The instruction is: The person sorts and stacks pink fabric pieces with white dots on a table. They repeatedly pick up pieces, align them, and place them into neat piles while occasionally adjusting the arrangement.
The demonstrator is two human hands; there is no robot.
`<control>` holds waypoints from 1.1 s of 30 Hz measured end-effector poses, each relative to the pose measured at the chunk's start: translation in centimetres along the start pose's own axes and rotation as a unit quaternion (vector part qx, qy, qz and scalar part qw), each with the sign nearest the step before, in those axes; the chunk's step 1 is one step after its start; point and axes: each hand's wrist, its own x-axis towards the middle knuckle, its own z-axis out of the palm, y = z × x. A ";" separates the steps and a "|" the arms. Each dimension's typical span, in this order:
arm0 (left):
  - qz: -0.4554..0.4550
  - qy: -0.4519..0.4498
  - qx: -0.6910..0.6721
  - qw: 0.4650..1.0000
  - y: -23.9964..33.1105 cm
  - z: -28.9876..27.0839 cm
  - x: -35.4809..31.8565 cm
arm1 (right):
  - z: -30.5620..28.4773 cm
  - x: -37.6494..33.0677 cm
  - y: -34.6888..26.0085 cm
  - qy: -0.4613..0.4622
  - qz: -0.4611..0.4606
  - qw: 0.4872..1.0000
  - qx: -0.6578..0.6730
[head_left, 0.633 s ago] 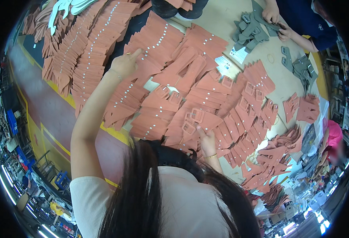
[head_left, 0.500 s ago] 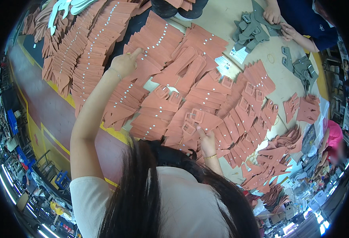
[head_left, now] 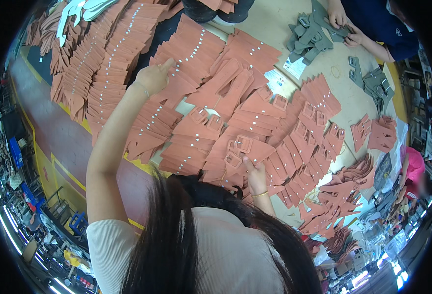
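Observation:
My left hand (head_left: 152, 79) rests at the near-left side of a fanned stack of salmon-coloured leather pieces (head_left: 189, 46) marked with small white labels. One finger reaches over the stack; the others are partly curled, and nothing shows in its grasp. Closer to my body, my right hand (head_left: 257, 177) has its thumb on a salmon leather strap piece with covered buckles (head_left: 243, 144). Its other fingers are hidden under the piece. Between the hands lie a larger pair of long-looped leather pieces (head_left: 223, 83) and more buckled straps (head_left: 205, 120).
Long overlapping rows of leather pieces (head_left: 110, 59) fill the left, with white pieces (head_left: 86, 10) on top. A co-worker's hands (head_left: 346, 27) handle grey-green straps (head_left: 309, 39) at the far right. More salmon pieces (head_left: 355, 169) lie to the right. The patterned floor (head_left: 54, 127) borders the table.
My left hand has shifted slightly, its finger still over the stack. My right hand stays on the buckled piece. The co-worker's hands have moved a little.

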 end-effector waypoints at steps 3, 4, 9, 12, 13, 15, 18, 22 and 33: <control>0.013 0.004 -0.003 1.000 0.0 -0.4 0.4 | -0.2 0.1 0.0 -0.001 0.000 1.000 -0.031; 0.015 0.004 -0.004 1.000 -0.1 -0.6 0.6 | -0.2 0.2 -0.1 -0.002 0.008 0.999 -0.036; -0.009 -0.004 0.010 1.000 -0.5 -1.5 1.8 | -0.2 0.2 -0.1 0.003 0.001 1.000 -0.012; -0.007 -0.001 -0.022 1.000 -0.7 -1.9 2.3 | -0.3 0.2 -0.1 -0.003 -0.013 1.000 -0.008; -0.010 -0.005 -0.030 0.999 -0.7 -1.9 2.4 | -0.3 0.3 -0.1 0.005 0.006 1.000 -0.012; -0.015 -0.010 -0.033 0.999 -0.7 -2.0 2.6 | -0.3 0.4 -0.1 0.010 0.013 1.000 -0.003; -0.019 -0.010 -0.049 0.999 -0.4 -2.3 2.5 | -0.4 0.6 -0.1 0.007 0.019 1.000 -0.013; -0.024 -0.020 -0.069 0.997 -0.1 -2.7 2.3 | -0.4 0.7 -0.2 0.010 0.028 0.999 -0.017; -0.025 -0.009 -0.064 0.998 0.3 -3.1 2.8 | -0.4 1.1 -0.3 0.019 0.013 0.999 -0.024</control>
